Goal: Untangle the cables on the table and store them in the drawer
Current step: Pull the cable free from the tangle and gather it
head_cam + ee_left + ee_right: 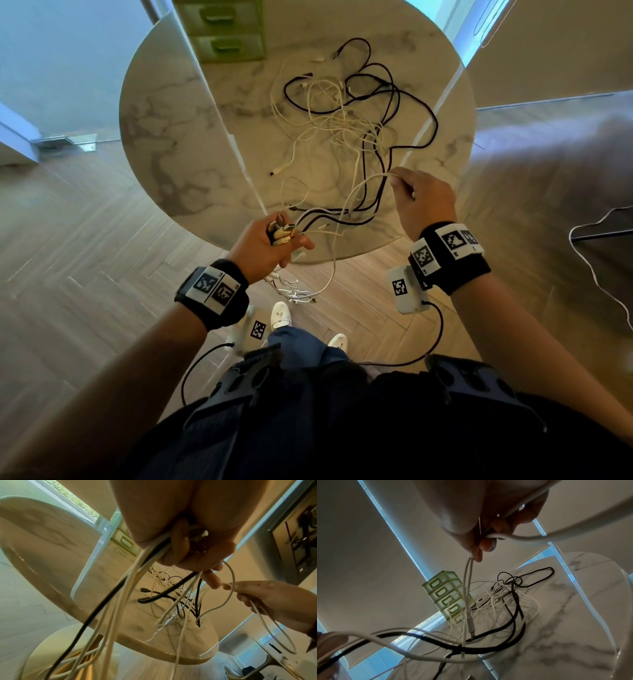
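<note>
Left hand [270, 245]: grasping bundled cable ends [282, 233]. Right hand [424, 202]: pinching white cable [359, 186]. Tangle [346, 113]: desk [171, 137], frame centre.

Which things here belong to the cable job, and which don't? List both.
Job: tangled cables; green drawer unit; connector ends gripped by left hand; white cable pinched by right hand.
Not job: marble table; white cord on floor.

Head camera looks steeply down on the table [164, 130]; both wrist cameras look up from below, close, sharing its cables [513, 601].
</note>
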The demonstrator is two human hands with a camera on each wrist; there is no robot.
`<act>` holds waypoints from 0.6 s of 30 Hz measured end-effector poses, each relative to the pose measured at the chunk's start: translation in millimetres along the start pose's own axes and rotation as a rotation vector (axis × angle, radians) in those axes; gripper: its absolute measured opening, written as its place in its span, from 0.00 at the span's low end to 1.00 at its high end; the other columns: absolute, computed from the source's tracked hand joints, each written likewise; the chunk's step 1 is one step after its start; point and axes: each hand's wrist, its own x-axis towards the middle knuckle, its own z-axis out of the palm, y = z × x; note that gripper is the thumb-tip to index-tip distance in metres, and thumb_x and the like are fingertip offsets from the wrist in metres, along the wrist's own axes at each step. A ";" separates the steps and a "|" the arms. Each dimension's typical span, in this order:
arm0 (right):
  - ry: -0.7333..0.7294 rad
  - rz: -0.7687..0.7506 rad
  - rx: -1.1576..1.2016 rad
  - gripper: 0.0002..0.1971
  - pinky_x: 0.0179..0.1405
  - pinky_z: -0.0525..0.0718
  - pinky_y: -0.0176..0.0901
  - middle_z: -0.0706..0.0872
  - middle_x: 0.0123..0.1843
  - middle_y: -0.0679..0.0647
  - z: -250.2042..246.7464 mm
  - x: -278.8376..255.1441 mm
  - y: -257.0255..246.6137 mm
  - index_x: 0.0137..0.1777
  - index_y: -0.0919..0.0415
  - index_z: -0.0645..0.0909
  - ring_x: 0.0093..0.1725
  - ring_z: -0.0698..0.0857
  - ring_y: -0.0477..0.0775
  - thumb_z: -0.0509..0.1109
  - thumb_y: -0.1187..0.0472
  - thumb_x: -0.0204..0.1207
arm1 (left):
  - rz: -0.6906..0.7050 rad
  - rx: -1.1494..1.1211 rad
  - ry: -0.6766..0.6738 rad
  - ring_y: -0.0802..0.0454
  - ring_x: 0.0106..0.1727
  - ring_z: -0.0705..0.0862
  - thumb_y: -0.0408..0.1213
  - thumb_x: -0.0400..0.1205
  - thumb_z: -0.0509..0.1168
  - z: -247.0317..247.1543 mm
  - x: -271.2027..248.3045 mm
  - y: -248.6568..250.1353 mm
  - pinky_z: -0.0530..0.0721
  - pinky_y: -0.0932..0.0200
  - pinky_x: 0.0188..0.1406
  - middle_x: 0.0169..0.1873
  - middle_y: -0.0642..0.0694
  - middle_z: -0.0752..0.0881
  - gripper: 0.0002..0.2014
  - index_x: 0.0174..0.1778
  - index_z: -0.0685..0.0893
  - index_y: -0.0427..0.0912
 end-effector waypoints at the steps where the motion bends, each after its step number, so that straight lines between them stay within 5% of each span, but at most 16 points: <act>1: -0.024 0.002 -0.043 0.15 0.61 0.74 0.56 0.86 0.52 0.52 -0.9 0.3 0.4 0.63 0.48 0.80 0.53 0.82 0.58 0.56 0.50 0.83 | 0.007 -0.016 0.017 0.53 0.20 0.73 0.30 0.81 0.67 -1.8 0.2 -0.3 0.75 0.63 0.22 0.40 0.46 0.92 0.10 0.38 0.71 0.35; 6: -0.118 0.006 -0.192 0.16 0.57 0.66 0.54 0.84 0.54 0.53 4.4 0.8 -0.7 0.66 0.45 0.78 0.57 0.80 0.60 0.53 0.50 0.84 | 0.055 -0.020 -0.004 0.58 0.20 0.73 0.29 0.80 0.68 -6.3 1.1 8.3 0.74 0.66 0.21 0.38 0.44 0.92 0.15 0.33 0.68 0.43; 14: -0.034 0.077 -0.108 0.16 0.60 0.66 0.53 0.84 0.57 0.53 4.5 13.9 -14.1 0.66 0.46 0.78 0.57 0.80 0.60 0.54 0.50 0.84 | 0.082 -0.017 -0.094 0.62 0.19 0.73 0.27 0.79 0.67 -14.2 1.3 15.0 0.74 0.69 0.21 0.37 0.46 0.92 0.15 0.34 0.68 0.43; 18: -0.158 0.051 -0.234 0.16 0.61 0.65 0.56 0.85 0.58 0.52 9.2 16.3 -18.5 0.64 0.45 0.79 0.58 0.80 0.61 0.53 0.51 0.84 | 0.095 -0.029 -0.062 0.59 0.20 0.73 0.29 0.79 0.68 -18.4 4.6 16.0 0.74 0.67 0.22 0.41 0.37 0.90 0.16 0.33 0.68 0.44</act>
